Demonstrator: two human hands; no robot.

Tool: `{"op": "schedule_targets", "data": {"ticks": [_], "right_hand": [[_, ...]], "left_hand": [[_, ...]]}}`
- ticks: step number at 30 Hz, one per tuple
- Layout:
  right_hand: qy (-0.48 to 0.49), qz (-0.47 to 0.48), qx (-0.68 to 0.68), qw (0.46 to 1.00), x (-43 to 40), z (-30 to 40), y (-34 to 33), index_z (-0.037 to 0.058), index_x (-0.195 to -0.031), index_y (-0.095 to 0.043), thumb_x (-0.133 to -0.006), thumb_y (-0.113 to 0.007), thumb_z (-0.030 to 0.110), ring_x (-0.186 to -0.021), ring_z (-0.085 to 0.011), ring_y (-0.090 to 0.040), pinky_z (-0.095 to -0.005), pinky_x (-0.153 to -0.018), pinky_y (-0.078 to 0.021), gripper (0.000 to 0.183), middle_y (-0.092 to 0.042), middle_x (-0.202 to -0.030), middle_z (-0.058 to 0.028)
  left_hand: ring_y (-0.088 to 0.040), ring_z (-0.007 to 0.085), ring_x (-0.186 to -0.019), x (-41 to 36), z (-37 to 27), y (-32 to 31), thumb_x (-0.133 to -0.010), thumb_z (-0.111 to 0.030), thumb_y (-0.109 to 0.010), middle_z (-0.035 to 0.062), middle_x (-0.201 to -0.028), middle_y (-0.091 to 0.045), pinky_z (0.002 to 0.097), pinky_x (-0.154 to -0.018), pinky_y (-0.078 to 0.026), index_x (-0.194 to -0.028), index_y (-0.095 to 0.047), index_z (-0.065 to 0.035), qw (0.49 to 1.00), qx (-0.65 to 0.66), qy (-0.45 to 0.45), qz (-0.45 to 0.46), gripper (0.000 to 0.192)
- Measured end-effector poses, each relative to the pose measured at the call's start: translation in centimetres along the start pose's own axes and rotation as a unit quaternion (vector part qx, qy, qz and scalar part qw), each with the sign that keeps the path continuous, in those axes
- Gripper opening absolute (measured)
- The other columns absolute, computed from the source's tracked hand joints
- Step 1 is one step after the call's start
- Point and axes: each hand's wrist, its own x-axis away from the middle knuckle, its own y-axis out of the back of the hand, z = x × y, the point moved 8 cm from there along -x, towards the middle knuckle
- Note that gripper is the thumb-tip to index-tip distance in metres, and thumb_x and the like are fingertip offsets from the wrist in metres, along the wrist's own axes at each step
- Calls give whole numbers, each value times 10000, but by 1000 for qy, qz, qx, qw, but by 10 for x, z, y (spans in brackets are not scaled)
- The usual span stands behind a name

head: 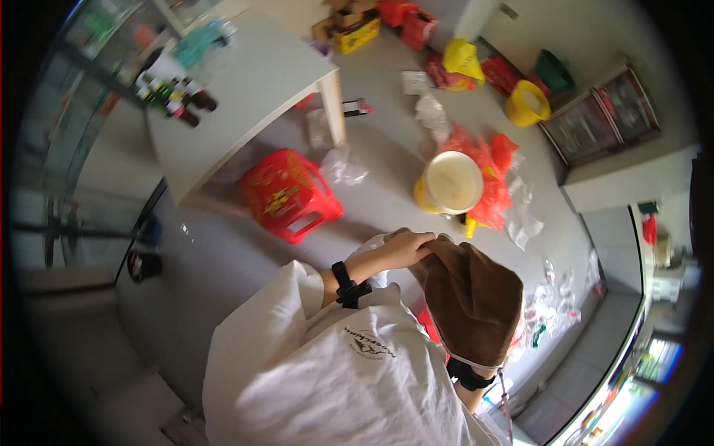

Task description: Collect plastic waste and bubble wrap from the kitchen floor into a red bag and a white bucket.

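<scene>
My left hand (411,248) grips the upper edge of a brown cloth (474,301), fingers closed over it in front of my chest. A black band with a small device (349,284) circles my left wrist. The cloth hangs in folds towards my right arm and drapes over the right hand, which is hidden beneath it. Only the right wrist shows at the lower hem, with a black wristband (471,378). Beyond the cloth, a yellow-sided bucket (450,183) with a pale top stands on the grey floor.
A red plastic stool (287,195) stands left of the bucket, beside a light-topped table (262,61) carrying several bottles (173,97). Red plastic bags (491,189) lie against the bucket. Clear plastic wrapping (549,304) litters the floor at right. A yellow tub (527,104) stands farther back.
</scene>
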Motion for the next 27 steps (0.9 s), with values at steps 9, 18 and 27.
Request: {"op": "schedule_targets", "data": {"ticks": [9,18,27], "right_hand": [[28,124,21,992,36,26,-138,122,-735,-499,-717,-590,233,-618,-149,-457,-283,-537,-316,145,-454,-677,-10],[41,180,126,975,7,55,-213,130,-745,-499,-711,-602,246,-616,-154,-454,-287,-552,-312,159,-448,-670,-3],[66,186,208,958,-115,100,-303,138,-755,-498,-705,-614,259,-613,-159,-451,-292,-567,-307,175,-443,-663,5]], "left_hand": [[-568,266,-710,209,81,50,-782,-153,-529,163,-791,-566,327,-623,-423,-969,-502,-10,960,70,164,-216,238],[-552,214,-671,273,104,87,-784,-105,-488,148,-734,-547,302,-612,-413,-894,-494,-12,959,69,181,-207,144],[-542,170,-785,352,170,246,-815,-149,-486,122,-831,-559,298,-705,-418,-993,-501,-31,884,101,220,-400,214]]}}
